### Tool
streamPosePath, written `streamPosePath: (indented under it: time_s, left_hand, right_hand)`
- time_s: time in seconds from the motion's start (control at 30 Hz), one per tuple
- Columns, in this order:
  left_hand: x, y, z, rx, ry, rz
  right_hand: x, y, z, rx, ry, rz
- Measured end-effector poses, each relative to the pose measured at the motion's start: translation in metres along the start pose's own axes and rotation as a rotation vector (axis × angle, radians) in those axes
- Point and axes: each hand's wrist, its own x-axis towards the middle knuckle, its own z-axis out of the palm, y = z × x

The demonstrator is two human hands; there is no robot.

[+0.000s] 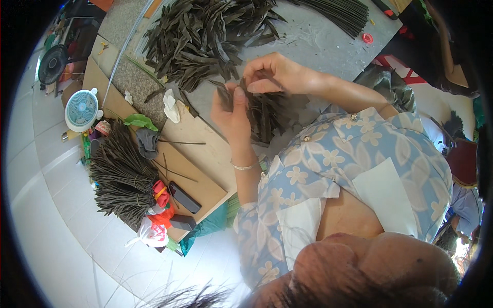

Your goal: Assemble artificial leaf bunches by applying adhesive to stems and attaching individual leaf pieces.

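Note:
My left hand (231, 113), with a bracelet at the wrist, is closed on a dark, narrow leaf (222, 92) that sticks up between its fingers. Close beside it, the fingers of my right hand (275, 74) are pinched together at a dark leaf piece between the two hands; its exact shape is partly hidden. Just under my hands lies a bunch of similar dark leaves (264, 120). Beyond them, a large loose heap of dark leaves (192, 38) spreads over the grey tabletop (308, 49).
Thin dark stems (336, 15) lie at the far right, near a red ring (367, 38). To the left are a tied leaf bundle (123, 174), a phone (185, 196), a crumpled white tissue (171, 107), a green leaf (140, 121) and a small blue fan (82, 110).

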Motion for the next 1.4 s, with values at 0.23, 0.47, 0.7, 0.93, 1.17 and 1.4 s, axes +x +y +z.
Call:
streamPosePath:
  time_s: [0.23, 0.47, 0.7, 0.93, 1.17, 1.4]
  left_hand:
    - [-0.004, 0.005, 0.008, -0.292, 0.002, -0.259]
    - [-0.002, -0.005, -0.019, -0.635, -0.007, -0.424]
    - [-0.005, -0.012, -0.047, -0.470, 0.139, -0.369]
    - [-0.007, -0.013, -0.035, -0.494, 0.056, -0.449]
    - [-0.011, -0.016, -0.040, -0.720, -0.101, -0.551]
    - [-0.025, -0.015, -0.046, -0.771, -0.142, -0.516]
  right_hand:
    - [-0.007, -0.001, 0.001, -0.171, 0.083, -0.187]
    - [-0.010, -0.005, -0.012, 0.238, 0.020, 0.011]
    - [-0.021, -0.016, -0.031, 0.435, -0.068, 0.178]
    - [-0.013, -0.025, 0.004, 0.057, -0.158, 0.214]
    - [0.003, -0.011, 0.025, -0.293, -0.031, -0.006]
    - [0.046, 0.010, 0.008, -0.813, 0.178, -0.103]
